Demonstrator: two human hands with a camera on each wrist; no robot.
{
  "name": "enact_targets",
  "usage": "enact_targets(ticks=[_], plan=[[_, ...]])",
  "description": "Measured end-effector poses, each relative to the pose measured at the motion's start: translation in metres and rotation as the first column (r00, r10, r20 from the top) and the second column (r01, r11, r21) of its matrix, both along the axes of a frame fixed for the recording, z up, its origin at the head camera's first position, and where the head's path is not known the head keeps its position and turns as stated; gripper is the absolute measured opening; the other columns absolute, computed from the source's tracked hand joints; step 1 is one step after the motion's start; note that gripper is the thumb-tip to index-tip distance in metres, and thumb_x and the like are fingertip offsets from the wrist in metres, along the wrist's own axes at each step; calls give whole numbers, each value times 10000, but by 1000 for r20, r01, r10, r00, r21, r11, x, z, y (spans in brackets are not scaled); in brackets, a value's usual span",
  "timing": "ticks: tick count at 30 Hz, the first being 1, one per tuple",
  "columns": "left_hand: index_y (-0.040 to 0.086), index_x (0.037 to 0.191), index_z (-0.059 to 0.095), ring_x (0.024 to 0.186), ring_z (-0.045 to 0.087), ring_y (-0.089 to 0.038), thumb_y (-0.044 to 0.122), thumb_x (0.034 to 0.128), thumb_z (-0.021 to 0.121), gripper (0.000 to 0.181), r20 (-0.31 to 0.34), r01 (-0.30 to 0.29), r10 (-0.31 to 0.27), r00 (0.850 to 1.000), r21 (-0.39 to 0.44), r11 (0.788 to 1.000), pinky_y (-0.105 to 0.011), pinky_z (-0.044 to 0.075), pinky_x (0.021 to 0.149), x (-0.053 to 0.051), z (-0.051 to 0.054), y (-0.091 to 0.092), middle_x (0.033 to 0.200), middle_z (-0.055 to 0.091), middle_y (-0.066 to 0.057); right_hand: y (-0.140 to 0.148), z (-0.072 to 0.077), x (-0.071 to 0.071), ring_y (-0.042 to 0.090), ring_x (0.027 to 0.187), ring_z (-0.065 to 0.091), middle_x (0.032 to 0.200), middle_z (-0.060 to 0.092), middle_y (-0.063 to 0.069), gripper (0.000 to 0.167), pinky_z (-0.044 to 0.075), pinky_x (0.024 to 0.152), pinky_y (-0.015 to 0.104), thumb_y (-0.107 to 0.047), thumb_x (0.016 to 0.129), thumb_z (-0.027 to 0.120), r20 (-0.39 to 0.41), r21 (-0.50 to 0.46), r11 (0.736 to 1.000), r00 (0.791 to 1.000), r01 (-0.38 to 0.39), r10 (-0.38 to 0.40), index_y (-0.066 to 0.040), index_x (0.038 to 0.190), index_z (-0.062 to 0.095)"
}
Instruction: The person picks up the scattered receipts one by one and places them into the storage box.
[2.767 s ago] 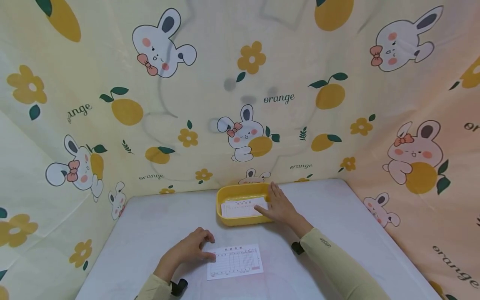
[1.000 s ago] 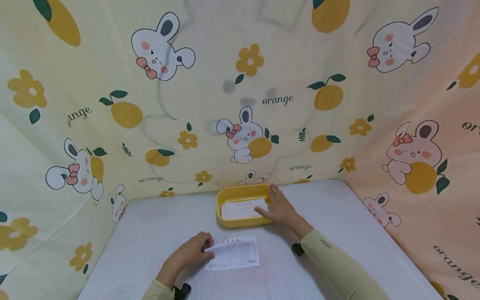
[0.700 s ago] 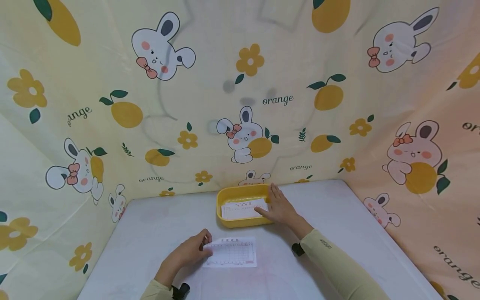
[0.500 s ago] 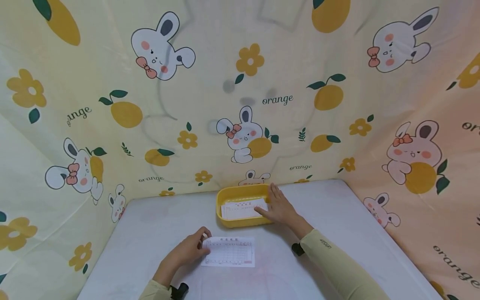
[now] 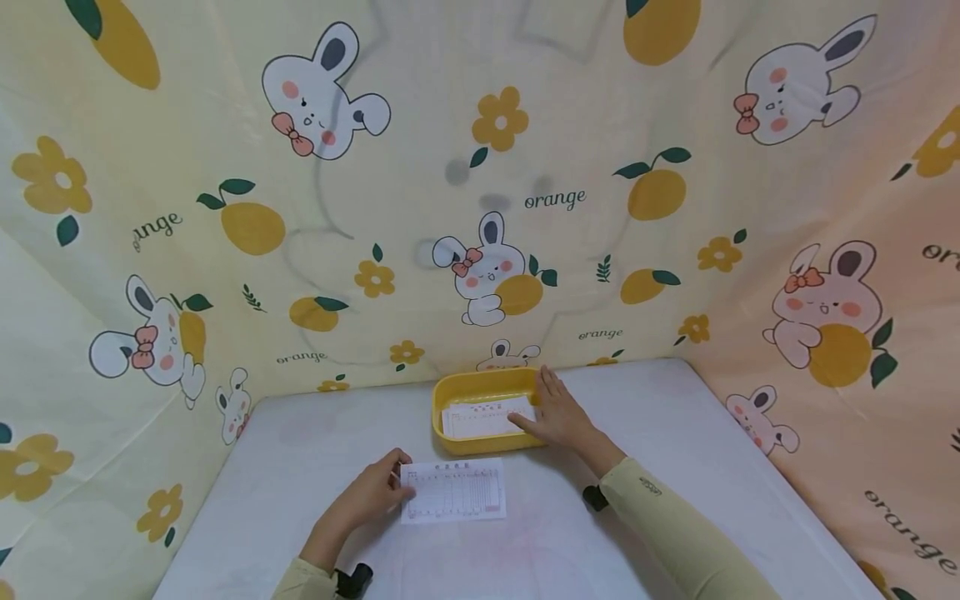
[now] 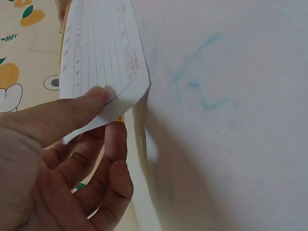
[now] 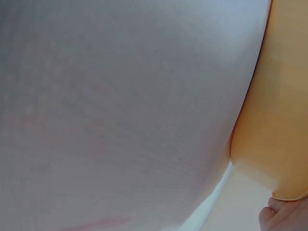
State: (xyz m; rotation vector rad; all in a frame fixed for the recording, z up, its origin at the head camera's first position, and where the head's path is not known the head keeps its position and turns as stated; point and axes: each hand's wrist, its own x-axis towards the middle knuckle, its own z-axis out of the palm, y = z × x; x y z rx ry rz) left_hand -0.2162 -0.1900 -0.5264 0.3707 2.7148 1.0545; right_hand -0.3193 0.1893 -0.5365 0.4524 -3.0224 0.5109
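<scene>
My left hand (image 5: 371, 495) pinches the left edge of a white printed form slip (image 5: 459, 492) just above the table. In the left wrist view, the thumb (image 6: 91, 98) lies on the slip's printed face, fingers are behind it, and the near end bends. Farther back stands a yellow plastic basket (image 5: 491, 446) holding similar printed slips (image 5: 476, 421). My right hand (image 5: 564, 417) rests on its right end, fingers straight along the rim and thumb stretched inward over the slips. The right wrist view shows the basket's outer wall (image 7: 274, 110) and a few fingertips (image 7: 284, 216).
A white cloth (image 5: 637, 467) covers the table, with faint blue marks (image 6: 195, 84) on it. The patterned curtain (image 5: 420, 167) rises behind and along both sides, close behind the basket.
The slip has come off the table in my left hand and moved a little left, then slightly away toward the basket. My right hand and the basket stay put.
</scene>
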Motion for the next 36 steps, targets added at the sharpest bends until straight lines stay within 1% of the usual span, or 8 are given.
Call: enact_targets(ticks=[3, 7, 14, 21, 26, 28, 33, 36], plan=[[91, 1213, 614, 883, 624, -181, 106, 962, 804, 315, -8, -10, 10, 1000, 3, 1000, -354, 575, 717, -1, 0, -1, 1010, 686, -30, 0, 0, 0, 391, 1661, 56, 1783, 7, 235, 1245, 107, 1348, 516, -844, 947, 469, 3, 4, 1000, 1000, 3, -3, 81, 1679, 71], [108, 1180, 651, 922, 640, -174, 108, 982, 780, 236, -31, -4, 4, 999, 7, 1000, -378, 587, 776, -2, -1, -4, 1038, 702, -19, -1, 0, -1, 380, 1663, 46, 1786, -6, 219, 1242, 99, 1348, 507, -845, 946, 472, 10, 5, 1000, 1000, 6, -6, 65, 1685, 60], [139, 1134, 690, 942, 655, -157, 112, 999, 759, 154, -64, -7, 9, 998, 32, 999, -374, 590, 807, -4, -2, -9, 1050, 709, 2, -1, 0, -2, 381, 1662, 61, 1787, 11, 221, 1236, 111, 1347, 516, -838, 948, 482, 8, -5, 1000, 1000, 8, -8, 68, 1685, 75], [154, 1145, 703, 949, 651, -150, 140, 1024, 737, 126, -55, -55, 58, 997, 56, 997, -343, 586, 793, -5, 1, -12, 1055, 697, 21, 0, 0, -1, 379, 1663, 53, 1787, 4, 223, 1232, 107, 1349, 510, -836, 956, 474, 8, -3, 1000, 1000, 2, -2, 72, 1683, 67], [150, 1154, 708, 958, 659, -156, 161, 1033, 729, 124, -58, -75, 80, 995, 80, 994, -349, 589, 802, -6, 2, -15, 1063, 701, 23, 0, 0, -1, 377, 1664, 46, 1788, -3, 218, 1235, 102, 1348, 515, -834, 952, 484, 16, -12, 1000, 1000, 3, -3, 67, 1684, 63], [140, 1166, 709, 957, 662, -153, 165, 1034, 729, 136, -67, -86, 91, 994, 77, 993, -357, 593, 806, -6, 3, -16, 1063, 704, 22, -1, 0, -1, 370, 1665, 40, 1789, -9, 212, 1238, 99, 1349, 508, -841, 949, 475, 19, -3, 1000, 1000, 6, -6, 62, 1685, 59], [118, 1210, 701, 963, 663, -155, 174, 1034, 732, 187, -55, -135, 139, 989, 70, 988, -359, 593, 800, -7, 6, -21, 1073, 702, 4, -1, 0, -1, 366, 1666, 39, 1789, -8, 211, 1240, 97, 1350, 504, -848, 947, 467, 22, 2, 1000, 1000, 10, -10, 62, 1686, 60], [101, 1217, 690, 962, 663, -162, 178, 1031, 738, 207, -48, -153, 158, 986, 92, 984, -352, 585, 790, -7, 8, -25, 1076, 700, -10, -1, 1, -1, 369, 1665, 39, 1788, -6, 217, 1238, 96, 1349, 508, -840, 952, 473, 20, -3, 1000, 1000, 6, -6, 69, 1682, 59]])
